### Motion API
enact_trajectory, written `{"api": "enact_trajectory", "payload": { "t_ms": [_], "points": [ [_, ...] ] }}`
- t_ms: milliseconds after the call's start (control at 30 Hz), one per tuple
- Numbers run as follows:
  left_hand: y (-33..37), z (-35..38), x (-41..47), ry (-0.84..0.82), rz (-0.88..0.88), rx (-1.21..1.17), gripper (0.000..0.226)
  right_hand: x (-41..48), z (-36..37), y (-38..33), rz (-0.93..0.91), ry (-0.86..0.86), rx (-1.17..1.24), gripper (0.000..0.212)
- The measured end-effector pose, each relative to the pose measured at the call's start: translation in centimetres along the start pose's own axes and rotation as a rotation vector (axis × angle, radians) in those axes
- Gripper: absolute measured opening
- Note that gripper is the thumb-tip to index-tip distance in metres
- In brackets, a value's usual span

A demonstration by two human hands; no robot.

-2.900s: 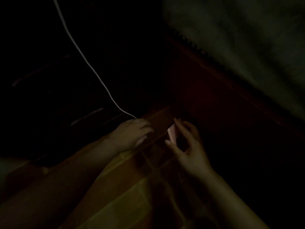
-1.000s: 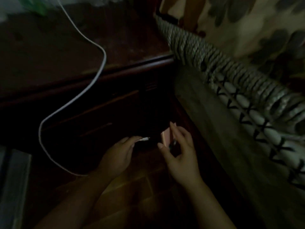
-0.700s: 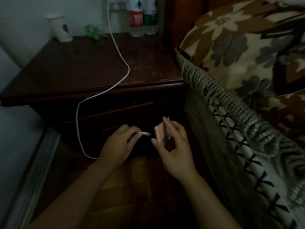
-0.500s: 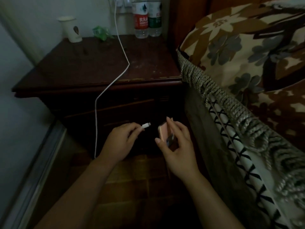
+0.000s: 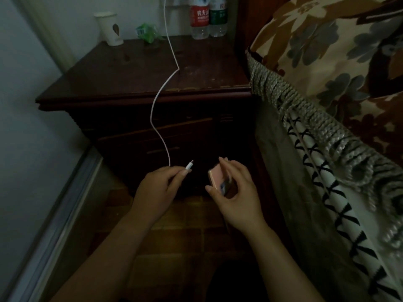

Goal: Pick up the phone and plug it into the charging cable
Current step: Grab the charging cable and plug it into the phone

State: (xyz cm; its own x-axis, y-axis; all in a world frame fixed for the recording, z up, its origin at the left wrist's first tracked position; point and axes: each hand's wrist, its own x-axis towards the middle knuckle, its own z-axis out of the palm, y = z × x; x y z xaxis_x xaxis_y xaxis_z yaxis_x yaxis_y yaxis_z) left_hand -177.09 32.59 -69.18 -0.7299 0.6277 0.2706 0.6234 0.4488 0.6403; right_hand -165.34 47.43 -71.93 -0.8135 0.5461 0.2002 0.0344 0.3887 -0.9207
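My right hand [image 5: 236, 192] grips a pink phone [image 5: 216, 175] by its edges, held low in front of the nightstand, one short end facing left. My left hand [image 5: 158, 188] pinches the white charging cable [image 5: 160, 105] just behind its plug [image 5: 189, 165]; the plug points up and to the right, toward the phone, a short gap away and not touching it. The cable runs up from my left hand, over the nightstand's front edge, to the wall at the top of the view.
A dark wooden nightstand [image 5: 122, 83] stands ahead, bearing a paper cup [image 5: 109, 28], a green wrapper [image 5: 148, 32] and two water bottles [image 5: 207, 16]. A bed with a floral quilt [image 5: 327, 51] and fringed blanket fills the right. A pale wall lies left, brown floor below.
The view rose from the dark floor to the nightstand. Both hands lifted; the cable's slack loop has straightened, and the plug now tilts upward near the phone.
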Motion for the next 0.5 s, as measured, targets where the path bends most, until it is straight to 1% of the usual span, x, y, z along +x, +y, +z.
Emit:
{"api": "enact_trajectory", "payload": {
  "t_ms": [100, 200, 333, 500],
  "points": [
    [-0.3, -0.4, -0.4, -0.006, 0.008, 0.009, 0.021, -0.5, 0.5, -0.6, -0.016, -0.046, -0.045, 0.078],
    [-0.5, -1.0, -0.7, -0.029, -0.011, -0.034, 0.02, -0.7, 0.7, -1.0, 0.007, -0.055, -0.058, 0.088],
    [-0.7, -1.3, -0.9, -0.051, -0.077, -0.144, 0.018, -1.0, 0.6, -1.0, -0.006, -0.029, -0.125, 0.086],
    [-0.4, -2.0, -1.1, -0.031, -0.078, -0.233, 0.016, -1.2, 0.4, -1.1, -0.03, -0.057, -0.169, 0.085]
  ]
}}
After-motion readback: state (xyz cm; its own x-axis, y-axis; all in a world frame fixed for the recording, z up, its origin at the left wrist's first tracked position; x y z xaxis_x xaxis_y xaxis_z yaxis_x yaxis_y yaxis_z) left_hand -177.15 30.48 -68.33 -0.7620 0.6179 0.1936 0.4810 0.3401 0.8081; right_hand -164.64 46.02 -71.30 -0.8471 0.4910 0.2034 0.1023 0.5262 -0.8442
